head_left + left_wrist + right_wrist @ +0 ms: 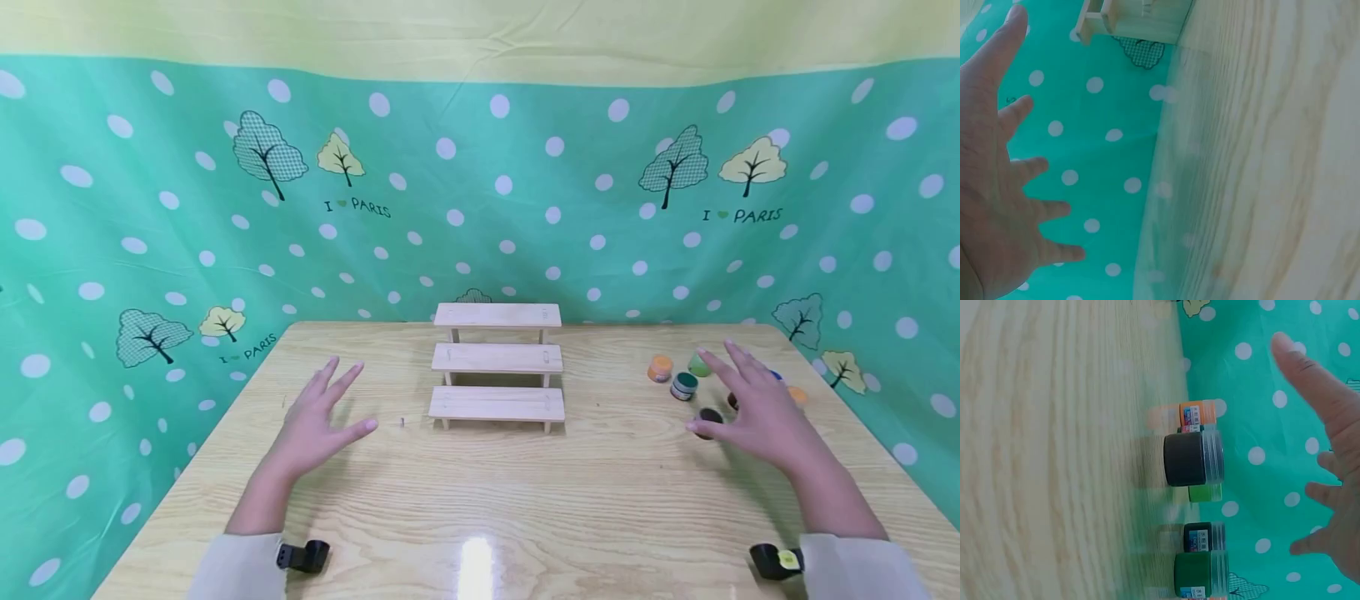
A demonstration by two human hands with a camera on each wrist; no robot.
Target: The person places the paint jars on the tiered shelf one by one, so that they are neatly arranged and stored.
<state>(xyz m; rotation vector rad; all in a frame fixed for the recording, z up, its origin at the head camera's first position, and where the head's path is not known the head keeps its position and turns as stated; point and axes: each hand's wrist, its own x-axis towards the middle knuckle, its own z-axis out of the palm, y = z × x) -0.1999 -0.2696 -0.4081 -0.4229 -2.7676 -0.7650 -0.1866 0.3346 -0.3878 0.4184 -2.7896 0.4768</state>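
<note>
My left hand [311,421] hovers over the left side of the table with fingers spread and holds nothing; the left wrist view shows the same hand [991,181] with its fingers apart. To its right stands a three-step wooden rack [497,357]. My right hand [768,412] is held above several small paint jars, its fingers spread. Near its thumb is a dark jar [707,422], seen from the side in the right wrist view. Around it are a dark green jar [684,386], an orange jar [660,368] and a light green jar [699,364]. Other jars are partly hidden by the hand.
A pale wooden table [510,483] carries everything. A teal dotted cloth [502,192] with printed trees hangs behind and along both sides. A tiny grey bit [402,422] lies left of the rack. Black wrist cameras sit at both cuffs.
</note>
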